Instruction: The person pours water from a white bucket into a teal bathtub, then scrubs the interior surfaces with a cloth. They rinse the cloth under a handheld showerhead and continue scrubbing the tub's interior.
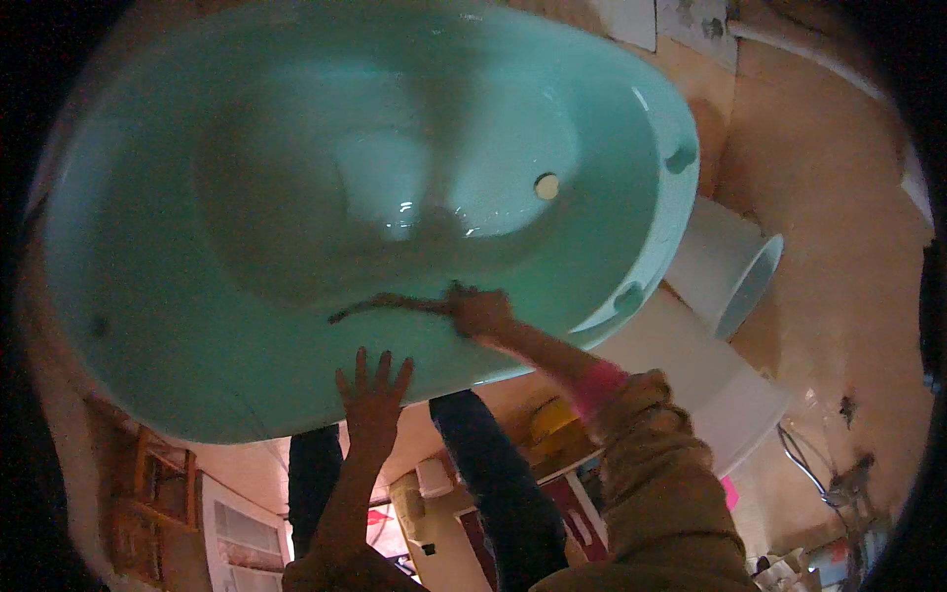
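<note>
A large turquoise bathtub [222, 377] with a glossy inner surface spreads before me. My right hand [481, 311] is closed around a thin, curved, dark tool [385, 300] held over the near inner wall. The dim light hides what kind of tool it is; its bent end points left. Fingers spread, my left hand [373, 396] lies at the tub's near side and holds nothing. A round pale disc [547, 186] sits at the right of the tub floor. Bright glints show on the floor, and a dark shadow falls across it.
Right of the tub are a white bucket [710, 259] lying tilted and a larger white container [688, 362]. A metal faucet or shower fitting [814, 473] is at lower right. Wooden furniture [164, 477] stands at lower left, and a yellow object [553, 425] shows below the tub's rim.
</note>
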Action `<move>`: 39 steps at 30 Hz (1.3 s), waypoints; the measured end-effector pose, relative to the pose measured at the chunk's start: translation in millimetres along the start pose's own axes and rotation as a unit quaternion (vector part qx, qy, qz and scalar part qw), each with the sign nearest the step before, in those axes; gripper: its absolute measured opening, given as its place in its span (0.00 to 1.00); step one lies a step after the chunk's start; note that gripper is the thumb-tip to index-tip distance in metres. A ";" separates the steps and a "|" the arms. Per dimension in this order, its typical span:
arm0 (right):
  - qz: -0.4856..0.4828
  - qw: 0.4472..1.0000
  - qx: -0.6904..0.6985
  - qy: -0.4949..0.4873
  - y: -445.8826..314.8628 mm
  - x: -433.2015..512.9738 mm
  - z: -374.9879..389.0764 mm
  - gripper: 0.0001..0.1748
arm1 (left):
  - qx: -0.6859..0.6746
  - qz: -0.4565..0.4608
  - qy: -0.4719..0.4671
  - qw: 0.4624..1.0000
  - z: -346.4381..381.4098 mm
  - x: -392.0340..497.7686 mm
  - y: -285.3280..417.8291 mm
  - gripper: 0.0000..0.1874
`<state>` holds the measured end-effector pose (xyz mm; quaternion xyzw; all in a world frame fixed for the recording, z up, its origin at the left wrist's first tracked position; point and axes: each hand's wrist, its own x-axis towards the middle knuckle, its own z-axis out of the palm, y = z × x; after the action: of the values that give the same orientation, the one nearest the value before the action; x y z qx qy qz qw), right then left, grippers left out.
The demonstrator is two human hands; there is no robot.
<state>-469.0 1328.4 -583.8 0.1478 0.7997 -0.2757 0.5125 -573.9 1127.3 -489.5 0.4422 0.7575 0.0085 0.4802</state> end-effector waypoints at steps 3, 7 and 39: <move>0.182 0.977 -0.104 -0.033 144.9 -56.8 11.4 0.17 | -0.005 0.016 0.046 0.999 11.2 -4.2 -2.7 0.33; -0.060 0.875 -0.380 0.293 256.9 -84.6 -95.1 0.23 | -0.033 0.001 0.020 0.999 -1.5 -4.0 3.3 0.32; 0.114 0.837 0.199 0.496 -33.1 128.5 -16.8 0.19 | -0.029 -0.050 0.030 0.998 8.4 7.5 -4.3 0.35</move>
<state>-553.9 1305.8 -684.6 0.4543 0.8519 -0.2583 0.0341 -571.6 1126.3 -501.4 0.3890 0.7925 0.0196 0.4693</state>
